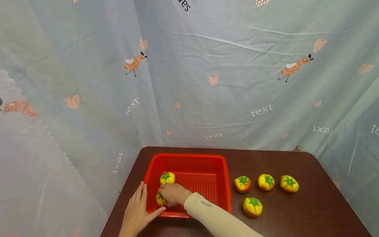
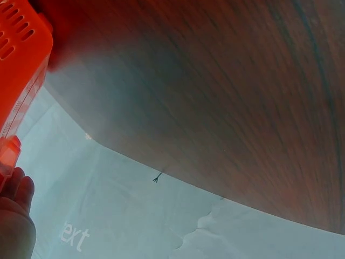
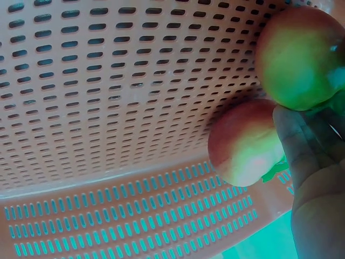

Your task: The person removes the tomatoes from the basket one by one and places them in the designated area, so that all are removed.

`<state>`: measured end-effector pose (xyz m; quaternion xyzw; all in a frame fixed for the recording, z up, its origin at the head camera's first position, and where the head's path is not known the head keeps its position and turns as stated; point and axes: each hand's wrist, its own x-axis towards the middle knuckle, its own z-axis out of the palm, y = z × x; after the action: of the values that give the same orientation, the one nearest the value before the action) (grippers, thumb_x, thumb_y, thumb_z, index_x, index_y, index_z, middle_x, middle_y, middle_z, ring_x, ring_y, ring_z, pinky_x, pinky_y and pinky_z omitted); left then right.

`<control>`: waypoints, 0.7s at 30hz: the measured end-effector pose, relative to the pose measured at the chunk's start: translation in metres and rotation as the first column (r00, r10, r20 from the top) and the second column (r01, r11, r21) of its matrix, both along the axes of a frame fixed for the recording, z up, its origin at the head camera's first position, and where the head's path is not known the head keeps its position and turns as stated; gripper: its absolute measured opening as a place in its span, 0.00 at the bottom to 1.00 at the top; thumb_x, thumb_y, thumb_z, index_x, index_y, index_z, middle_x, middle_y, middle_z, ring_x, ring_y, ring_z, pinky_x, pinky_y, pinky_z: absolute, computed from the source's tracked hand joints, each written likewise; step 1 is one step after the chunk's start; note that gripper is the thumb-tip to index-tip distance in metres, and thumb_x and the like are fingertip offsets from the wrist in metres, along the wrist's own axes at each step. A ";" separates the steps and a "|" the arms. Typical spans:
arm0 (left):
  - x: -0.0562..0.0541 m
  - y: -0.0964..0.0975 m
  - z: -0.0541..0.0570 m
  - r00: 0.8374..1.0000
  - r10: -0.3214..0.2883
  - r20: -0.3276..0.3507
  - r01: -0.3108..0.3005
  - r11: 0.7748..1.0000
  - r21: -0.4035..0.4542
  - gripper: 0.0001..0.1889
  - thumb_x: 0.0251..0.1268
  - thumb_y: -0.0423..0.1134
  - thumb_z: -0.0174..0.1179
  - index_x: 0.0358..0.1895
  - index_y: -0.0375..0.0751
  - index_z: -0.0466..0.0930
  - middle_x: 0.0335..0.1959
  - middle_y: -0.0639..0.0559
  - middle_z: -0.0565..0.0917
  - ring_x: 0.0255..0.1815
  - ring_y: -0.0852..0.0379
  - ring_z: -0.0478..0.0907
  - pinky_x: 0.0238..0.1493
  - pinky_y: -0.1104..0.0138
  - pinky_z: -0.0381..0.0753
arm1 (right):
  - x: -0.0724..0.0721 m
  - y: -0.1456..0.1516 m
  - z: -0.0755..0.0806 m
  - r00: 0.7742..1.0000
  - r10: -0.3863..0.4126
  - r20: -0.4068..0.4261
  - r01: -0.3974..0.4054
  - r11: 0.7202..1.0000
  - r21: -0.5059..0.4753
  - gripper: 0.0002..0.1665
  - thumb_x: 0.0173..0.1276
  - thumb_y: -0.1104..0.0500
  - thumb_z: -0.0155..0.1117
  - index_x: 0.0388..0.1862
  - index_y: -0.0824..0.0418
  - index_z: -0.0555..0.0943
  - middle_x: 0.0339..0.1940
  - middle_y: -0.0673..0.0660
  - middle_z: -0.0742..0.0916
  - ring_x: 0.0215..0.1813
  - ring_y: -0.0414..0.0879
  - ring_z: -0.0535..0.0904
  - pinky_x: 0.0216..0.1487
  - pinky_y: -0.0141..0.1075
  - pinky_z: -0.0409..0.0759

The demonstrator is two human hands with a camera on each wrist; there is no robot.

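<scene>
A red plastic basket (image 1: 189, 154) with slotted walls stands on the table. My left hand (image 1: 137, 209) rests at its near left corner, fingers extended along the outer left side and thumb across the front rim. Inside the basket, my right hand (image 1: 174, 195) grips a yellow-and-red fruit (image 1: 160, 199) that looks like a tomato, partly hidden by the fingers. A second such fruit (image 1: 167, 178) with green leaves sits just behind it. In the right wrist view, the fingers touch the upper fruit (image 3: 299, 59), and the other fruit (image 3: 245, 143) lies close beside it.
To the right of the basket, several similar fruits lie on the dark brown table (image 1: 284, 217), among them one fruit (image 1: 252, 207) nearest the front and one fruit (image 1: 289, 184) farthest right. A grey-blue printed curtain (image 1: 189, 98) hangs behind the table and along both sides.
</scene>
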<state>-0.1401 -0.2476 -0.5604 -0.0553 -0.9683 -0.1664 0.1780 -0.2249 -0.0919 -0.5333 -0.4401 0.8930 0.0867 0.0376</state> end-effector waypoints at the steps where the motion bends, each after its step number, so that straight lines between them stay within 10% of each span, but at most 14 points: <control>1: 0.000 0.000 -0.001 1.000 0.001 -0.003 -0.001 1.000 -0.003 0.58 0.47 0.71 0.66 0.70 0.24 0.62 0.73 0.32 0.62 0.66 0.32 0.67 0.60 0.37 0.70 | 0.000 0.000 0.000 1.000 0.004 -0.001 -0.004 1.000 -0.004 0.29 0.64 0.40 0.66 0.61 0.49 0.76 0.61 0.44 0.80 0.57 0.35 0.78 0.55 0.29 0.80; 21: 0.000 0.000 -0.002 0.997 -0.023 -0.071 0.023 1.000 -0.006 0.57 0.44 0.65 0.71 0.69 0.23 0.63 0.72 0.30 0.63 0.66 0.32 0.67 0.59 0.37 0.71 | -0.009 0.040 0.034 1.000 0.013 0.027 -0.007 0.980 -0.197 0.36 0.64 0.40 0.66 0.68 0.53 0.72 0.64 0.49 0.78 0.63 0.40 0.75 0.63 0.30 0.75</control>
<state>-0.1398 -0.2478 -0.5620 -0.0729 -0.9611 -0.1637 0.2104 -0.2336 -0.0522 -0.4988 -0.4474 0.8943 -0.0079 0.0063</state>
